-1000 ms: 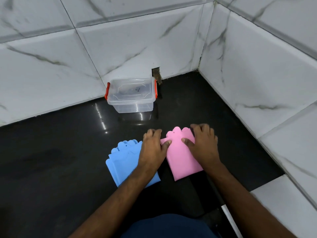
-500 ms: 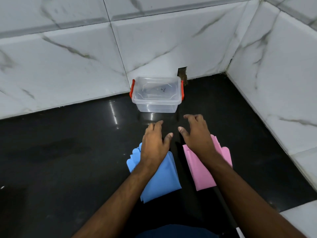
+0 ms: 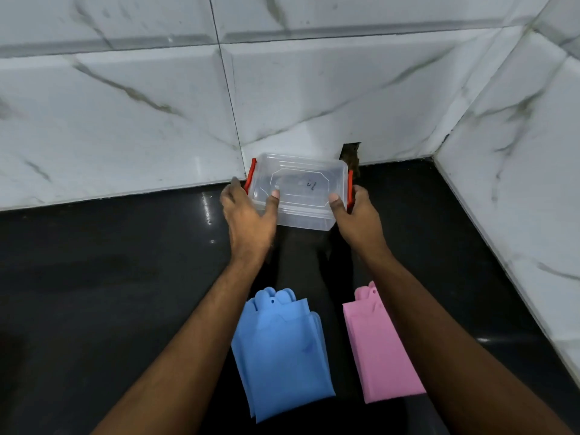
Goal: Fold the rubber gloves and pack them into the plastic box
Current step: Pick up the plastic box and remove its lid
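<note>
A clear plastic box (image 3: 299, 196) with a lid and red side clips stands on the black counter near the back wall. My left hand (image 3: 248, 218) grips its left end, thumb on the lid. My right hand (image 3: 354, 215) grips its right end at the red clip, thumb on the lid. Folded blue rubber gloves (image 3: 282, 353) lie flat near me between my forearms. Folded pink rubber gloves (image 3: 379, 350) lie to their right, partly hidden under my right forearm.
The black counter (image 3: 110, 277) sits in a corner of white marble-look tiled walls (image 3: 125, 105), with the right wall (image 3: 518, 183) close by. A small dark hole (image 3: 351, 155) in the back wall is just behind the box.
Both hands left the gloves, reached forward and took hold of the box's two ends. The view moved closer, so the gloves now lie nearer the bottom of the frame.
</note>
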